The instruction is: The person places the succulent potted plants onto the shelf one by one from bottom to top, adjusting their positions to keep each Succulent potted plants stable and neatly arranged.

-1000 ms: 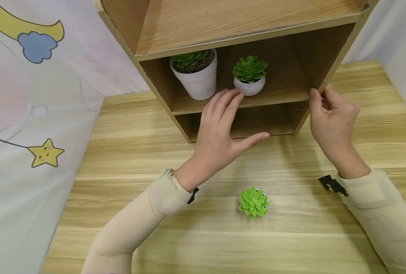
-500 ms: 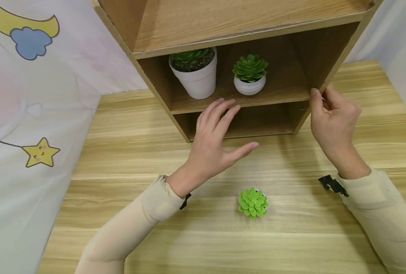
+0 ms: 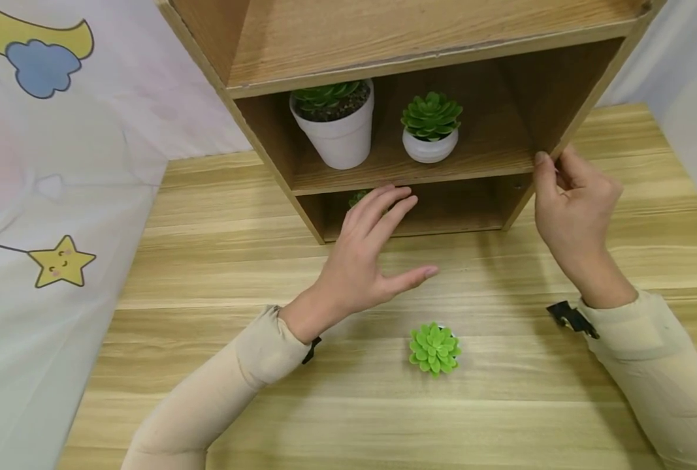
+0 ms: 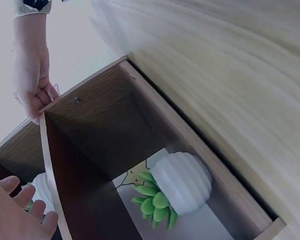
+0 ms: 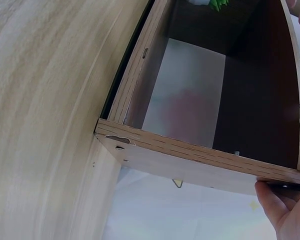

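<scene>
My left hand is held in front of the wooden shelf unit, fingers spread and thumb out, holding nothing. Its fingertips are by the front edge of the middle board. Behind them, in the bottom compartment, a succulent in a white ribbed pot stands, mostly hidden in the head view. On the right, my right hand grips the front edge of the unit's side panel, thumb on the near side. On the middle board are a larger white potted succulent and a small succulent in a round white pot.
A light green succulent stands on the wood-grain table between my forearms. A printed cloth with a moon and star hangs at the left. The unit's upper board juts over the middle compartment.
My left hand has drawn back from the small round pot, down and toward me, uncovering part of the bottom compartment's succulent. My right hand keeps its grip on the panel.
</scene>
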Available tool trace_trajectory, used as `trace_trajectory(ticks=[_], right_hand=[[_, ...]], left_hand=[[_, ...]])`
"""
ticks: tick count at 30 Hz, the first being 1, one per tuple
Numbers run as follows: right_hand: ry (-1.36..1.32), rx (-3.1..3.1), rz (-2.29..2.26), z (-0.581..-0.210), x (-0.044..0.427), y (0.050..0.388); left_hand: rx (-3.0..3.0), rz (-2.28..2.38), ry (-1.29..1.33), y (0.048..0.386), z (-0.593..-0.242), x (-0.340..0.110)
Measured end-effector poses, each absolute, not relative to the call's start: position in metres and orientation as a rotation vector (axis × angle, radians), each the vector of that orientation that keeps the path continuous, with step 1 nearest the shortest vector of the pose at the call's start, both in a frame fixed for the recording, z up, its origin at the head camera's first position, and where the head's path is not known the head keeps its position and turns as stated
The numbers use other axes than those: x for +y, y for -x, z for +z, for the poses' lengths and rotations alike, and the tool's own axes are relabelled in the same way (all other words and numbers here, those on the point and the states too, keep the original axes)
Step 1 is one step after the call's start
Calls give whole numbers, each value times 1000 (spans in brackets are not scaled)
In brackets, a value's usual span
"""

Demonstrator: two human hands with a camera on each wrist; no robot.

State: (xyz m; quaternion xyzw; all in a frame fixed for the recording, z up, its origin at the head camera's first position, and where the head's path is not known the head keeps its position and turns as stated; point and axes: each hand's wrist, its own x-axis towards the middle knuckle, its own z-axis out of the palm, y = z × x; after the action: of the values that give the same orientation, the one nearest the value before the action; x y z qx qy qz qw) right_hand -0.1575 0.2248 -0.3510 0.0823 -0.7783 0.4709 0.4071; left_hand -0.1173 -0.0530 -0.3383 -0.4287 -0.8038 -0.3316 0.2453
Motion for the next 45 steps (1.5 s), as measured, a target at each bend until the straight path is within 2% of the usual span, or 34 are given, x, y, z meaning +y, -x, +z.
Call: trace_trajectory(ticks=[19,27,33,45], right_hand=[[-241,-1974,1177,-354,232,158],[-190,-2000,1171,-372,237,144],[-183,-1984,1194,-368,234,134],[-182,-1949,1183,-372,235,135]], left_hand=[[-2506,-1220,1234,101,-355,-66],[-2727,-1332,1449,82,-383,-65],[-2808,-1274,1671,79,-404,-58],[-2816,-1178,1846,73,-415,-57]])
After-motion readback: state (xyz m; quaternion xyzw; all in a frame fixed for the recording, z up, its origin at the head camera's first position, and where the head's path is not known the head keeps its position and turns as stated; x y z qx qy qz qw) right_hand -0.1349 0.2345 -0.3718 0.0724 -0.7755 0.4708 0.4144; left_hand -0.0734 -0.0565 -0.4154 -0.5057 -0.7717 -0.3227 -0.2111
